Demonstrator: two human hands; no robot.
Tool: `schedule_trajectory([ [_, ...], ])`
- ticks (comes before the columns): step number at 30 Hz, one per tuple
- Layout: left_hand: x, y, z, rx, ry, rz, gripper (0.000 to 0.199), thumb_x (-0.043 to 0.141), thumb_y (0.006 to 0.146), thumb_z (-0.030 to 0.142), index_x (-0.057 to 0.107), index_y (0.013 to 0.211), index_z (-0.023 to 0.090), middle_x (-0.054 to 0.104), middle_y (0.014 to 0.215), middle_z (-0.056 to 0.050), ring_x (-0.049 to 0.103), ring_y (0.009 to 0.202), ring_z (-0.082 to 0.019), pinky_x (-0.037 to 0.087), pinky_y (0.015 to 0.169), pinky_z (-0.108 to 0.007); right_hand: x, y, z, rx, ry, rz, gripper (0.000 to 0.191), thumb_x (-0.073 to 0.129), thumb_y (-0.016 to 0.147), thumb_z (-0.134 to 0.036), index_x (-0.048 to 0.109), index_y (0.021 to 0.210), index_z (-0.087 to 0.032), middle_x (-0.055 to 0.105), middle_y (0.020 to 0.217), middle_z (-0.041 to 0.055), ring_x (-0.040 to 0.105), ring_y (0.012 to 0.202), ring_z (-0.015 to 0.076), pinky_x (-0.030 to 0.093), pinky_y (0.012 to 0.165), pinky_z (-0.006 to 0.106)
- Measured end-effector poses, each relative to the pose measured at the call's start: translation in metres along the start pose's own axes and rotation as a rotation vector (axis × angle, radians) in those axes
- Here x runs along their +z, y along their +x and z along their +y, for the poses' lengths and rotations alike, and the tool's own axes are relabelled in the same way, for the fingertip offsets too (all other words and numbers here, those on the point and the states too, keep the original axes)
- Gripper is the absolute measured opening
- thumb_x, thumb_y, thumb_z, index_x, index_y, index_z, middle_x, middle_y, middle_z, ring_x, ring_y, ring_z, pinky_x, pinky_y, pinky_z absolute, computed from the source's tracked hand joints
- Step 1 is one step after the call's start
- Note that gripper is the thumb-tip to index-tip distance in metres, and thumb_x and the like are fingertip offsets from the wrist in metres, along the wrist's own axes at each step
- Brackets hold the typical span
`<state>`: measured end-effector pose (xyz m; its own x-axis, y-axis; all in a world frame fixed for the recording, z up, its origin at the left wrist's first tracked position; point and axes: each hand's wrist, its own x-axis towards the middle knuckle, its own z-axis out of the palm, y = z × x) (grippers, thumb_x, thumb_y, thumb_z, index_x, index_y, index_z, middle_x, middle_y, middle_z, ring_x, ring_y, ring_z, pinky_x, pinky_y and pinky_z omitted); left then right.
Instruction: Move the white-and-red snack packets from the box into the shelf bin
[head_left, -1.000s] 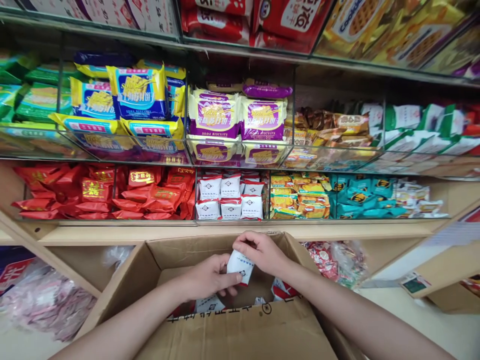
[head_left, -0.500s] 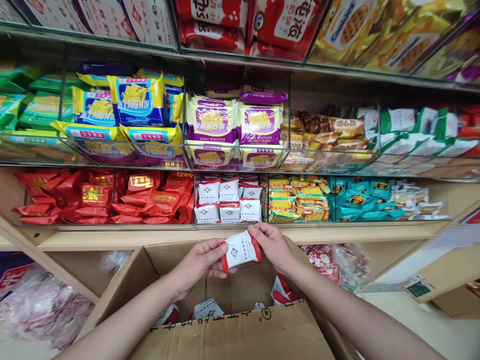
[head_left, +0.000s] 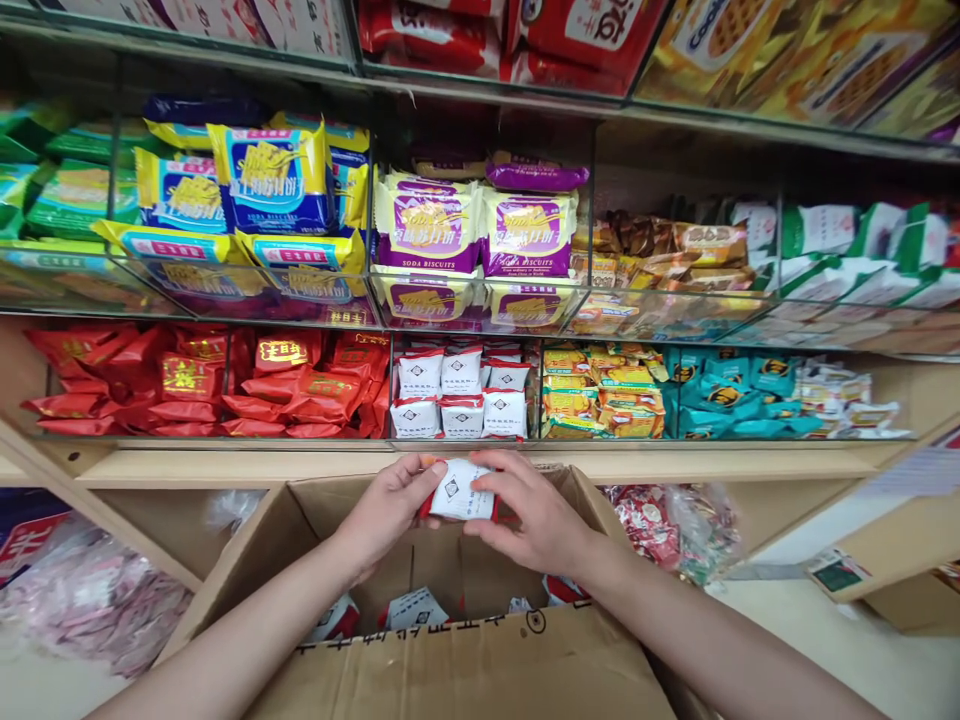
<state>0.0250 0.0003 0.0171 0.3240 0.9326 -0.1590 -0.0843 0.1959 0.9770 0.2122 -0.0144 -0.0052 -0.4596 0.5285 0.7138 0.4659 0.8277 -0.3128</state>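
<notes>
Wooden shelving (head_left: 225,470) with three stocked tiers spans the frame, its top tier cut off by the upper edge. One open cardboard box (head_left: 465,670) takes up the lower centre. One clear bag (head_left: 97,610) of pinkish packets lies at lower left. Two purple biscuit packs (head_left: 427,225) sit side by side at upper centre, more around them. Two hands meet above the box: the left hand (head_left: 390,505) pinches one white packet (head_left: 454,490) by its left end; the right hand (head_left: 532,510) has fingers parted around its right end, touching it, grip unclear. Four more packets (head_left: 416,608) show partly inside the box. Mid-frame, six shelved white packets (head_left: 461,372) face forward in two rows of three, others behind.
</notes>
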Motion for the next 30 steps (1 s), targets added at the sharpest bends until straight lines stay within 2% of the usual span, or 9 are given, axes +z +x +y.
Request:
schedule_trajectory([
  [3,0.0,0.001,-0.001,0.043,0.063,0.067,0.032,0.067,0.064,0.042,0.049,0.075,0.019,0.058,0.061,0.006,0.056,0.058,-0.01,0.047,0.051,-0.021,0.005,0.0,0.0,0.176,0.066,0.089,0.023,0.052,0.081,-0.023,0.048,0.104,-0.02,0.056,0.107,0.0103,0.052,0.103,0.0179,0.044,0.086,0.035],
  [7,-0.003,0.005,-0.006,0.193,0.119,0.027,0.031,0.066,0.065,0.043,0.049,0.069,0.017,0.054,0.057,0.005,0.051,0.053,-0.009,0.044,0.051,-0.021,0.01,-0.001,0.002,0.378,0.164,-0.005,0.026,0.056,0.078,-0.026,0.05,0.102,-0.021,0.062,0.097,0.0054,0.058,0.088,0.0167,0.047,0.077,0.032],
  [12,-0.007,0.009,-0.01,0.348,0.199,0.058,0.021,0.062,0.07,0.037,0.057,0.071,0.017,0.06,0.072,0.001,0.052,0.065,-0.011,0.043,0.06,-0.024,0.015,-0.003,0.004,0.494,0.311,-0.007,0.023,0.06,0.074,-0.026,0.048,0.093,-0.021,0.059,0.089,0.0017,0.056,0.081,0.0138,0.046,0.071,0.028],
  [16,-0.005,0.008,-0.01,0.38,0.184,0.118,0.02,0.064,0.068,0.035,0.057,0.068,0.017,0.058,0.066,0.002,0.05,0.062,-0.01,0.042,0.057,-0.022,0.017,-0.002,0.003,0.574,0.38,-0.016,0.021,0.06,0.073,-0.027,0.045,0.087,-0.021,0.056,0.082,-0.0003,0.055,0.074,0.0121,0.045,0.064,0.025],
  [22,-0.002,0.006,-0.006,0.295,0.086,0.181,0.024,0.069,0.063,0.03,0.052,0.075,0.018,0.058,0.066,0.003,0.053,0.064,-0.01,0.043,0.061,-0.022,0.016,0.0,-0.001,0.601,0.29,0.036,0.02,0.06,0.072,-0.026,0.046,0.085,-0.02,0.057,0.08,0.0001,0.053,0.069,0.012,0.043,0.063,0.026],
  [27,-0.003,0.005,-0.003,0.294,0.079,0.131,0.028,0.072,0.06,0.025,0.052,0.078,0.018,0.059,0.07,0.002,0.054,0.066,-0.01,0.043,0.061,-0.022,0.016,-0.001,-0.002,0.548,0.249,-0.04,0.016,0.059,0.073,-0.027,0.048,0.082,-0.02,0.057,0.077,-0.0003,0.05,0.065,0.0114,0.042,0.06,0.025],
  [30,-0.004,0.004,-0.001,0.292,0.074,0.121,0.024,0.071,0.061,0.024,0.055,0.078,0.018,0.058,0.068,0.003,0.052,0.063,-0.009,0.042,0.058,-0.02,0.017,-0.002,-0.002,0.538,0.316,-0.067,0.016,0.059,0.072,-0.026,0.048,0.082,-0.02,0.057,0.077,-0.0002,0.051,0.067,0.0117,0.043,0.061,0.025],
])
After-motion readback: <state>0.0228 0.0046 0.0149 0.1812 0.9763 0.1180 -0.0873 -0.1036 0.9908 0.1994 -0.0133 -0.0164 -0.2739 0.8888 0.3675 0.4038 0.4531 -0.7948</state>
